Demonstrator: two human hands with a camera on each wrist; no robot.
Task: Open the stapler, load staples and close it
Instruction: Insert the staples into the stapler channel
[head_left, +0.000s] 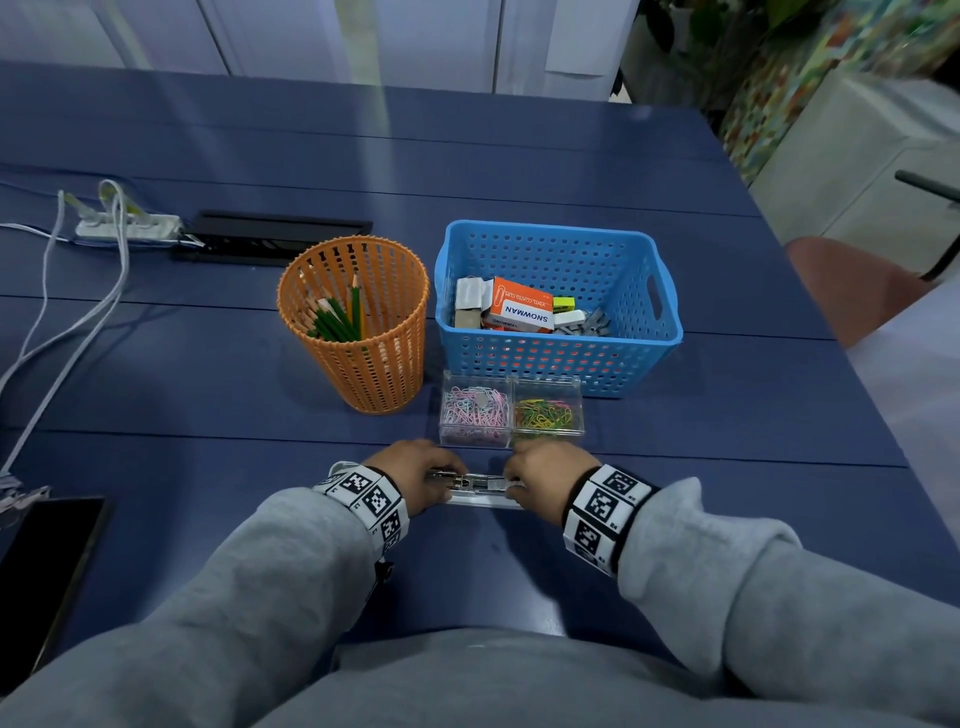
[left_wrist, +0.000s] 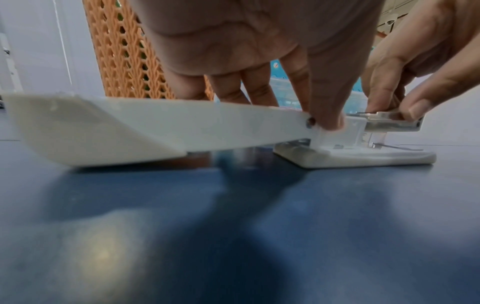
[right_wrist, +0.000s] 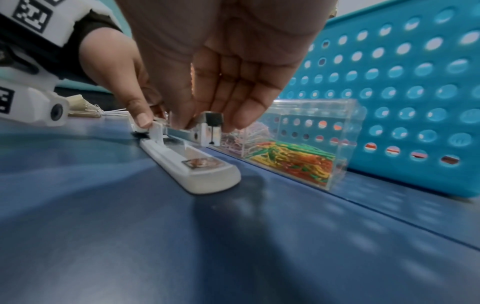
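The white stapler (head_left: 475, 491) lies open on the blue table between my hands. Its lid (left_wrist: 103, 127) is swung back to the left and rests near the table. The base (right_wrist: 200, 166) lies flat, with the metal magazine (left_wrist: 389, 124) raised above it. My left hand (head_left: 415, 470) pinches the stapler at the hinge, its thumb (left_wrist: 326, 117) pressing the side. My right hand (head_left: 550, 475) pinches the magazine's front end from above with thumb and fingers (left_wrist: 413, 107). I cannot tell whether staples lie in the magazine.
Just behind the hands stands a clear paper-clip box (head_left: 511, 410). Behind it are a blue basket (head_left: 670, 322) with small boxes and an orange pencil cup (head_left: 358, 332). A power strip with cables (head_left: 127, 226) lies far left; a dark flat device (head_left: 41, 571) lies near left.
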